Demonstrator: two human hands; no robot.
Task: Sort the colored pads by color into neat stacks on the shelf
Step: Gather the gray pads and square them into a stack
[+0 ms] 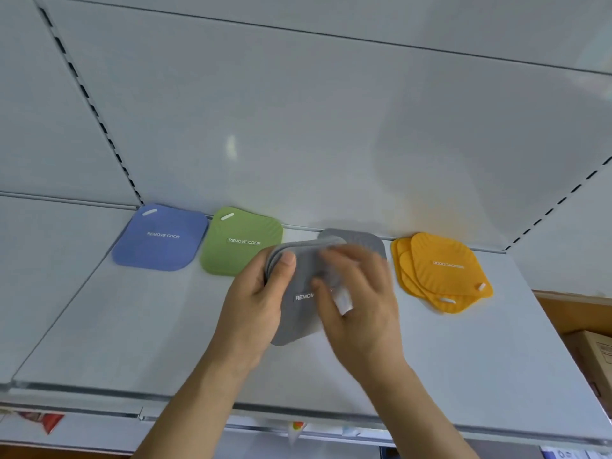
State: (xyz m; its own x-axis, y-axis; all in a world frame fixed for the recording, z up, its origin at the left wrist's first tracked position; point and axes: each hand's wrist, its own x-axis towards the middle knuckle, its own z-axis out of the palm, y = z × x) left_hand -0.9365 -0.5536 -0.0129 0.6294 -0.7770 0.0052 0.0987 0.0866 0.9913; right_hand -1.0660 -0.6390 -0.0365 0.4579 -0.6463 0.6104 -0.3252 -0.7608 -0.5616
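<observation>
Left fingers: I see the left hand [255, 303] gripping the grey pads [299, 313] from their left edge, thumb on top near the upper corner, the other fingers hidden underneath.
Right fingers: my view of the right hand [359, 303] is smeared by motion; its thumb lies across the top grey pad, covering the end of the white lettering, and the fingers reach over the pads' far right side. It holds them, but I cannot tell how tightly.
Grey pads: several layered edges show at the upper left corner, so I count more than one, not an exact number. They sit tilted between the two hands, above the middle of the shelf [132, 326]; whether the lower corner touches the shelf I cannot tell.
Back grey pad [364, 241]: lies flat near the rear wall, partly hidden behind the right hand.
Blue pad [160, 238]: flat at the rear left, lettering facing me, a white slot in its upper corner.
Green pad [241, 243]: just right of the blue one, edges nearly touching, its right corner behind the held grey pads.
Yellow pads [442, 270]: right of the hands, fanned and unevenly stacked, lettering upside down to me, white slots toward the front.
Box [599, 352]: brown cardboard at the far right edge, below shelf level.
</observation>
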